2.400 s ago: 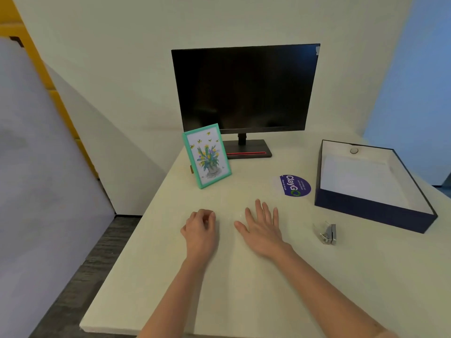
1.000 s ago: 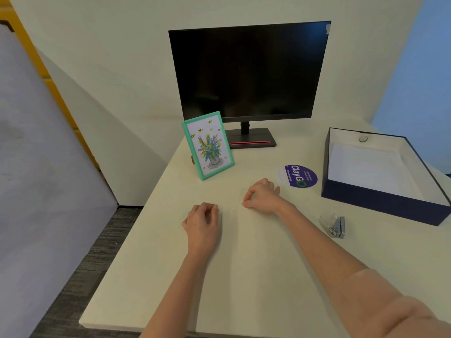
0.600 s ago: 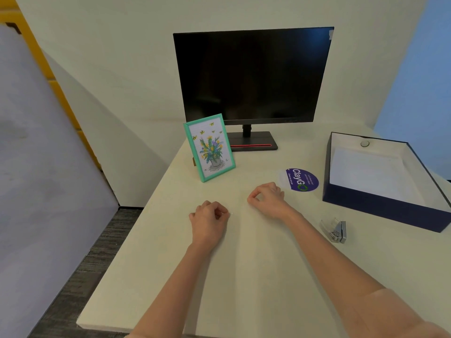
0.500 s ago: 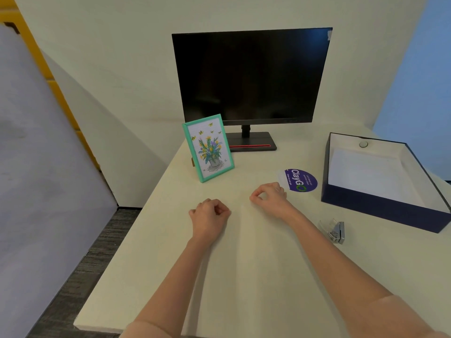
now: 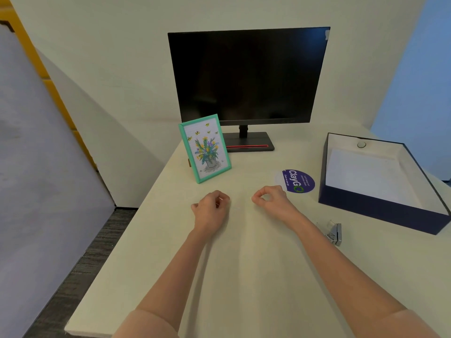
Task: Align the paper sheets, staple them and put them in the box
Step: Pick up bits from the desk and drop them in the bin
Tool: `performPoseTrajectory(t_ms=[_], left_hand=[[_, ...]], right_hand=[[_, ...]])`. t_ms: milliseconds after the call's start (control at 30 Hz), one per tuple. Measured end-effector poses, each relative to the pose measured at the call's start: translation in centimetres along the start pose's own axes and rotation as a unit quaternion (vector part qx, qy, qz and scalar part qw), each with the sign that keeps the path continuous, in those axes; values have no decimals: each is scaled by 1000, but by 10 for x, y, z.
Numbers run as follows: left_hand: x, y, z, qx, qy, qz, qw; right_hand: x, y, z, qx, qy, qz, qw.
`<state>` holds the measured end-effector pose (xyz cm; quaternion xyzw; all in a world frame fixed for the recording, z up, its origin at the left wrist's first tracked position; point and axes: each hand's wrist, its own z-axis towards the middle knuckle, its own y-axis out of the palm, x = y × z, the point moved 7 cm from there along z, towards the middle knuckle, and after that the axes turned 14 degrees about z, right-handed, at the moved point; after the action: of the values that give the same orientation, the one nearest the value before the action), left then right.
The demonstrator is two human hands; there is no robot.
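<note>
Only the head view to go on, so here's what I've got. My left hand (image 5: 211,211) and right hand (image 5: 271,200) are both curled with fingertips pinched together at what looks like the far edge of the paper sheets (image 5: 240,240), which lie flat on the worktop (image 5: 280,289) right in front of me. Honestly the sheets are nearly the same colour as the surface, so I can't tell if I'm really gripping an edge or just touching it.

The stapler (image 5: 333,232) sits near my right forearm, and the box (image 5: 380,211) is further right, open, with a white sheet already in it.

My take for squaring up: lift both corners evenly, tap the stack on its edge, and keep one hand pinching while the other grabs the stapler.
</note>
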<state>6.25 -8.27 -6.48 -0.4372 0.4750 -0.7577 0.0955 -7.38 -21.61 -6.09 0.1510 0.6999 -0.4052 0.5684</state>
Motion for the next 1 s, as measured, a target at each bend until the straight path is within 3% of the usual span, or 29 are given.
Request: performPoseTrajectory(t_ms=[233, 1000], left_hand=[[-4, 11, 0, -56, 74, 37, 995], [10, 25, 20, -99, 52, 38, 993]], right_hand=[[7, -5, 4, 13, 5, 9, 1000], [4, -16, 5, 11, 20, 33, 999]])
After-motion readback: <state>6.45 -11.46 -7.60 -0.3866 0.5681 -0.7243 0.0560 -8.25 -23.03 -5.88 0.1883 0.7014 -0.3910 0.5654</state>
